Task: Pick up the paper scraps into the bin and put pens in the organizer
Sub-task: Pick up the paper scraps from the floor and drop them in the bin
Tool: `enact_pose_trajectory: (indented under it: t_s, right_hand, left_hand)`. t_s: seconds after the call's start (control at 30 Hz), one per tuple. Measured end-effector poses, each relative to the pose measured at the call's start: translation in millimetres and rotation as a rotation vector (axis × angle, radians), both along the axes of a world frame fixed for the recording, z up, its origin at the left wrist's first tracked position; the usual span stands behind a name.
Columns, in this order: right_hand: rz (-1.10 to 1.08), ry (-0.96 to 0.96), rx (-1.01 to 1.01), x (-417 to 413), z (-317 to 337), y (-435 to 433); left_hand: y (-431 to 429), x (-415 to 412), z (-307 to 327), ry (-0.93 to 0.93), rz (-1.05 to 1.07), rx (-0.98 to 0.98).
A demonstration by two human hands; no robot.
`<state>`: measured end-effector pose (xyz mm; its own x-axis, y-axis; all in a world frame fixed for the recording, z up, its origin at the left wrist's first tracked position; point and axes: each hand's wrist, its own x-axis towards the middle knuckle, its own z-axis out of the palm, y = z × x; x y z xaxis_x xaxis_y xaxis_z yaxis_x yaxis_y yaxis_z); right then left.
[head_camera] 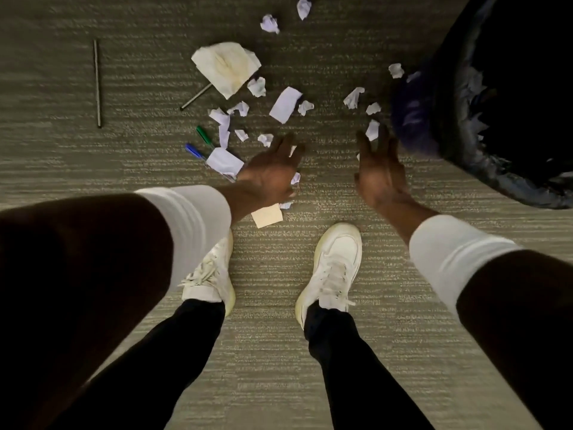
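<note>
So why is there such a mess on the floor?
Crumpled paper scraps and a stained tissue are strewn over the carpet beside the bin, with a green pen and blue pen lying among them.

Floor was that ribbed low-pile carpet, totally matt. Paper scraps were crumpled and dull white, the big napkin soft and tissue-like. Bin had a crinkly, shiny black plastic liner. Green pen looked like glossy plastic, the grey rod like metal.
</note>
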<state>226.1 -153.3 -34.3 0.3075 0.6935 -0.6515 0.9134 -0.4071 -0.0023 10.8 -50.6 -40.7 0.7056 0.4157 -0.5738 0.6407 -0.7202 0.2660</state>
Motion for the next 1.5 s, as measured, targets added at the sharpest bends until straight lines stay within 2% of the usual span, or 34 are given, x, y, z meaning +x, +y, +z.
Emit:
enact_pose_trajectory:
  t_s: [0.13,0.23,0.4,0.5,0.67,0.8,0.9,1.03,1.33,1.4,1.5]
  right_hand:
    - [-0.022,0.056,0.033,10,-18,12]
    - [-0.049,0.076,0.045,13,-26,11]
    - [0.1,-0.063,0.048,4,-34,-3]
    - [0.137,-0.104,0.035,-2,-37,-10]
    - [0.108,-0.065,0.101,-9,-35,-16]
    - [0.024,0.022,0.227,-26,-1,-17]
    - [-0.143,0.095,0.349,-42,41,-16]
    - [-0.284,0.124,0.49,-50,99,-12]
    - [-0.524,0.021,0.849,5,233,7]
    - [-0.616,-0.02,0.819,36,248,4]
    - [-0.669,-0.094,0.635,74,257,-4]
  left_hand:
    - [-11,9,-30,0.019,-0.069,0.034]
    - [-20,-1,-45,-0.026,-0.136,0.132]
    - [-34,-22,-64,-0.047,-0.45,0.262]
    - [-32,-19,-66,-0.06,-0.492,0.244]
    - [-31,-16,-62,-0.138,-0.262,0.085]
    - [-24,-14,-31,-0.207,-0.014,-0.036]
    - [-17,-6,9,-0.368,0.183,-0.073]
    - [-2,21,70,-0.49,0.286,-0.097]
    - [26,116,215,-0.802,0.627,-0.011]
    - [20,142,237,-0.825,0.626,-0.044]
    - [4,177,258,-0.814,0.6,-0.064]
